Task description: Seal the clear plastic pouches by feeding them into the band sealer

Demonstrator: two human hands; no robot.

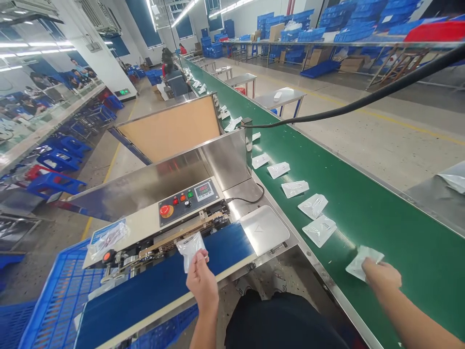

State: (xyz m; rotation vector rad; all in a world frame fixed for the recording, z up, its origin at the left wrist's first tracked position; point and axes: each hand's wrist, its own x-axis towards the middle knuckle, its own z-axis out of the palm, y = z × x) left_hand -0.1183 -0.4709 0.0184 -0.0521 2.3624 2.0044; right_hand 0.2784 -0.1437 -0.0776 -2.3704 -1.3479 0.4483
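My left hand (202,280) pinches the lower corner of a white plastic pouch (191,248), which stands above the blue belt (228,247) of a band sealing machine (189,203), its top edge by the sealing strip. Over on the green conveyor belt (395,218), my right hand (383,275) has its fingers closed on the edge of another white pouch (358,263). That pouch's right side is hidden under the fingers. Farther up the green belt lies a row of several similar pouches, the closest being a white pouch (319,230) and one just beyond it (313,206).
A metal plate (265,230) bridges the blue belt's end and the conveyor's rim. The control panel (189,201) has lit buttons. A blue crate (54,295) stands at the left. A black cable (327,114) hangs across the upper right. People sit farther along the conveyor.
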